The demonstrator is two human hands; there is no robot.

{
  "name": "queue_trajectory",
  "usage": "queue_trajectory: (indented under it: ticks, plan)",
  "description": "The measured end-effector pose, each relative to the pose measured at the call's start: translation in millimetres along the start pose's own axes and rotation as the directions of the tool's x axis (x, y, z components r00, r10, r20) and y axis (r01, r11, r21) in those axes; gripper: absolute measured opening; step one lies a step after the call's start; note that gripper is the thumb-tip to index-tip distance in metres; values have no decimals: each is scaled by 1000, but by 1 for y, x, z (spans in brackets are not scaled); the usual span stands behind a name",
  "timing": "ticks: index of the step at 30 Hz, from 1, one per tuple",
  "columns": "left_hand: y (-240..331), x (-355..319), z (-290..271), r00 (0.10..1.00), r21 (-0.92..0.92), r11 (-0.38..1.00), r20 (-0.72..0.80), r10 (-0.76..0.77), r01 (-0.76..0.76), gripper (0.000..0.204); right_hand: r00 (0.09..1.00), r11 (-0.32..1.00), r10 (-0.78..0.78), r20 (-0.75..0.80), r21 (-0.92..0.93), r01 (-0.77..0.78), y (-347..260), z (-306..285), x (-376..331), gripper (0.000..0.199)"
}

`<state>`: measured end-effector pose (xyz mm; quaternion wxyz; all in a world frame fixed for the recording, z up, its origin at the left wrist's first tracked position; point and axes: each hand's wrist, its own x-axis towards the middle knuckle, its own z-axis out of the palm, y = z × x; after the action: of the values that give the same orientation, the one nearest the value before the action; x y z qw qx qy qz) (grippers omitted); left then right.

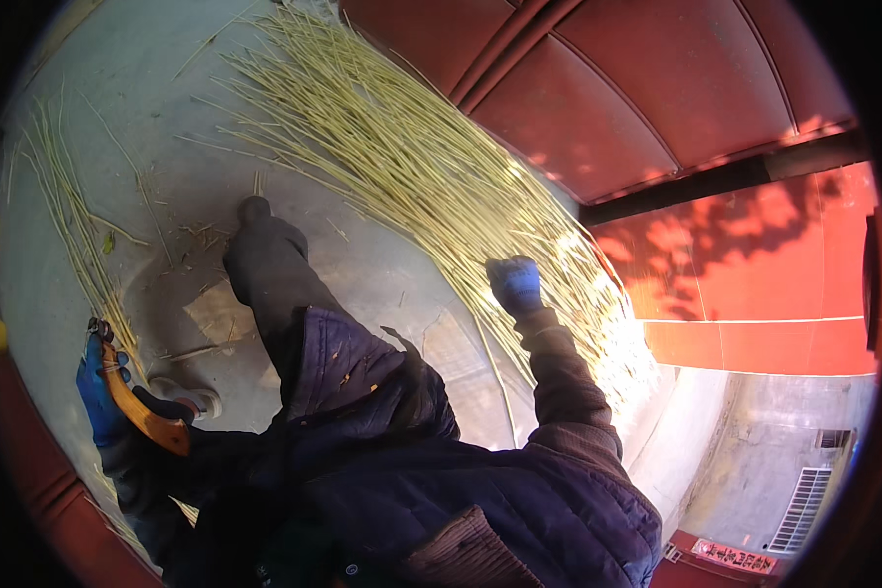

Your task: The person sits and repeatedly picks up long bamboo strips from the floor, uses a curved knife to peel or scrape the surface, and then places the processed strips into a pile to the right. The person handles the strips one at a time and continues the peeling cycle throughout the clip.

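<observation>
A broad pile of long, thin yellow-green stalks (412,157) lies across the ground ahead and to the right. Over its near edge is my right hand (514,284) in a blue glove, its fingers curled closed; whatever is in them is hidden. At the far left, my left hand (98,387), also blue-gloved, is wrapped round a tool with a curved wooden handle (147,416). A dark metal part shows at the tool's upper end. A smaller, looser bunch of stalks (73,230) lies just beyond that hand.
My dark-trousered leg (284,265) reaches forward between the two groups of stalks. Short broken bits (206,235) litter the concrete floor (186,108). Large red metal panels (745,255) stand along the right, with a grey wall (769,421) nearer.
</observation>
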<state>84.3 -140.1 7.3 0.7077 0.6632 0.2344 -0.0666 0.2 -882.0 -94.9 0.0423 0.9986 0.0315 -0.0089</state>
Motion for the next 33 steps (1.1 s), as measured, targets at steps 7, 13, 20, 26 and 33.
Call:
queue_trajectory:
  ticks: [7, 13, 20, 26, 33]
  plan:
    - [-6, 29, -7, 974, 85, 979, 109, -196, 187, 35, 884, 804, 457, 93, -468, -367, 113, 52, -173, 17]
    - [-13, 4, 5, 991, 380, 925, 116, -68, 19, 30, 667, 508, 735, -121, -552, -661, 164, 77, -262, 30]
    - [-10, -12, 24, 1000, 211, 977, 25, -10, 4, 29, 930, 895, 354, 100, -325, -306, 61, 93, -34, 19]
    - [19, -18, 10, 995, 99, 991, -57, -85, 90, 34, 884, 929, -291, -365, 114, 353, -118, 57, 248, 19]
    - [30, 17, -39, 958, 45, 978, -213, -192, 206, 28, 758, 704, -570, -318, 287, 650, -407, 67, 468, 26]
